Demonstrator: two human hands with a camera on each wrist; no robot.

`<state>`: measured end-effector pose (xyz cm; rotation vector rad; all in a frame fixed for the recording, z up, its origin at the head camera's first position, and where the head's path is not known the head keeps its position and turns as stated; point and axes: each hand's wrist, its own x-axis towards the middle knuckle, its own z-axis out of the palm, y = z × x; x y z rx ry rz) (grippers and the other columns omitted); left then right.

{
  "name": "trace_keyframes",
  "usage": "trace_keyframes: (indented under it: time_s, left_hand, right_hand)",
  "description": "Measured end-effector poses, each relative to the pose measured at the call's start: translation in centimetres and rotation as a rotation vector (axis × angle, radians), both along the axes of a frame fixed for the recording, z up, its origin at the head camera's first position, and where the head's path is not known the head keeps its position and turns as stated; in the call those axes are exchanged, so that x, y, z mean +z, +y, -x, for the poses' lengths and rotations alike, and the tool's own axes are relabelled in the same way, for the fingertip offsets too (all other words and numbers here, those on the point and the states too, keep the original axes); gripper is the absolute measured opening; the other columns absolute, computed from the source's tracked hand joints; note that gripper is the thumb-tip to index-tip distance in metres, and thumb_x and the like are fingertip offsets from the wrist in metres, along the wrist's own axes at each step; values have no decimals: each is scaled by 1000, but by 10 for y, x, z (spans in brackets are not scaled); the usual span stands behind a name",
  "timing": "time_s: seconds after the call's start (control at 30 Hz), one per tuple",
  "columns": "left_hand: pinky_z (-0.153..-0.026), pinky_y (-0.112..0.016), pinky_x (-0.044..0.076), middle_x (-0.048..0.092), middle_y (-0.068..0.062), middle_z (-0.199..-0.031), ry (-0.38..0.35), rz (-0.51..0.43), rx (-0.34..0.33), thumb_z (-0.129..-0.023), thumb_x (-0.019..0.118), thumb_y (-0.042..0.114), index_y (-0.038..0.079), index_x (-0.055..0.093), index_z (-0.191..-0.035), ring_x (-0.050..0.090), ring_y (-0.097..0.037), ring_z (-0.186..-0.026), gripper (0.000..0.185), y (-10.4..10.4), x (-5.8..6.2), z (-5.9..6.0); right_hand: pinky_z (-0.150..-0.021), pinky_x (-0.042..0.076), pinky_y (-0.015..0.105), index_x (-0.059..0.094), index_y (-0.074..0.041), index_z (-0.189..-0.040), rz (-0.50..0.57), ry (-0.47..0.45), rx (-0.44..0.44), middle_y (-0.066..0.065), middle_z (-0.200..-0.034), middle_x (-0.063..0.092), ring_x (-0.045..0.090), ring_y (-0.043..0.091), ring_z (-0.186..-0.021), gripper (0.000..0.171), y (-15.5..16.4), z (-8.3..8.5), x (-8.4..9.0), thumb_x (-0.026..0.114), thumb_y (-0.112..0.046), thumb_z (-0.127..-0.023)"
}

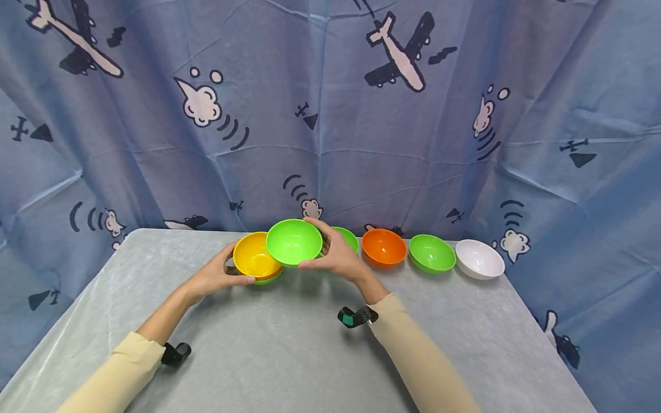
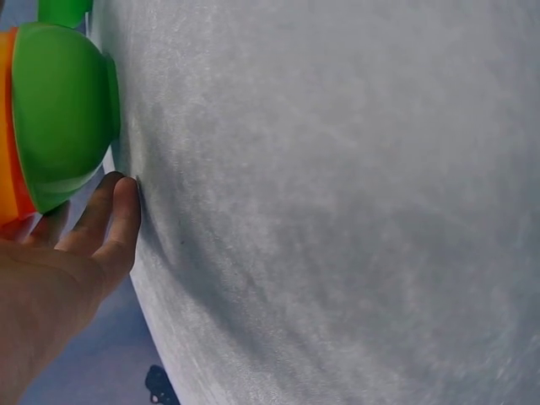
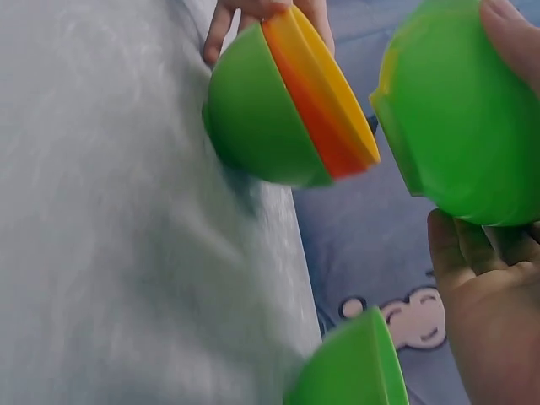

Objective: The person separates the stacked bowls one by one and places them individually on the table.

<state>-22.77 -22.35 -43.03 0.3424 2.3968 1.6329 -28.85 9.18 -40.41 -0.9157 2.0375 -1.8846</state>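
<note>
My left hand grips a nested stack from its left side, thumb at the front. A yellow bowl sits at the top of it, then an orange bowl, and outermost a green bowl. Whether the stack's base touches the table is unclear. In my right hand, a second green bowl is held by its right side between thumb and fingers. It is raised, mouth up, overlapping the stack's right rim in the head view. The right wrist view shows it apart from the stack.
A row of bowls runs rightward along the table's back: another green bowl partly behind my right hand, an orange bowl, a further green bowl and a white bowl. A blue curtain hangs behind the grey-covered table.
</note>
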Motion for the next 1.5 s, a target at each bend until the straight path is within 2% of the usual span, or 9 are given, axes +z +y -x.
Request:
trace_keyframes:
  time_s: [0.1, 0.23, 0.5, 0.73, 1.03, 1.33, 1.5]
  left_hand:
    - [-99, -56, 46, 26, -20, -159, -7, 13, 9, -89, 83, 23, 9, 16, -162, 55, -43, -123, 100, 0, 1, 0]
    - [-100, -59, 44, 27, -20, -159, -8, 30, 17, -88, 84, 24, 9, 17, -162, 53, -44, -124, 101, -1, 0, 1]
    - [-100, -59, 44, 27, -20, -159, -13, 19, 13, -88, 83, 24, 9, 17, -162, 54, -43, -123, 100, 0, 2, 0]
    - [-101, -59, 44, 27, -21, -159, -9, 23, 17, -88, 84, 24, 9, 17, -162, 54, -44, -124, 100, 0, 3, 0]
    - [-100, -57, 45, 25, -23, -159, -10, 16, 17, -87, 84, 23, 10, 17, -162, 58, -41, -120, 102, 0, 3, 1]
    - [-99, -56, 46, 25, -23, -159, -15, 25, 18, -87, 85, 23, 10, 18, -162, 58, -41, -120, 102, 0, 3, 0]
    - [-98, -56, 46, 24, -24, -159, -14, 18, 11, -87, 84, 23, 9, 17, -162, 58, -42, -121, 102, 0, 3, 0]
  right_hand:
    - [-105, 45, 39, 40, -9, -155, -9, -13, -14, 8, -150, 44, 49, 29, -130, 95, 14, -3, 1, 86, 9, -74]
    - [-103, 46, 40, 38, -2, -154, -19, -28, -22, 10, -149, 44, 48, 30, -129, 96, 32, -5, 1, 87, 9, -72]
    - [-101, 49, 40, 40, -7, -153, -57, -24, -38, 10, -149, 45, 48, 32, -128, 96, 60, -9, 2, 89, 8, -71]
    - [-101, 49, 39, 41, -5, -153, -51, -1, -23, 13, -149, 44, 47, 35, -130, 98, 75, -14, 3, 92, 4, -69]
    - [-100, 49, 39, 36, 0, -154, -74, -37, -46, 14, -153, 39, 44, 35, -132, 104, 94, -22, -9, 92, 7, -67]
    - [-103, 45, 31, 33, 6, -153, -136, -2, -22, 22, -159, 29, 38, 36, -137, 105, 107, -37, -25, 93, 4, -67]
    - [-101, 48, 37, 33, 6, -153, -130, -45, 25, 24, -157, 31, 40, 40, -135, 105, 108, -45, -32, 93, 4, -67]
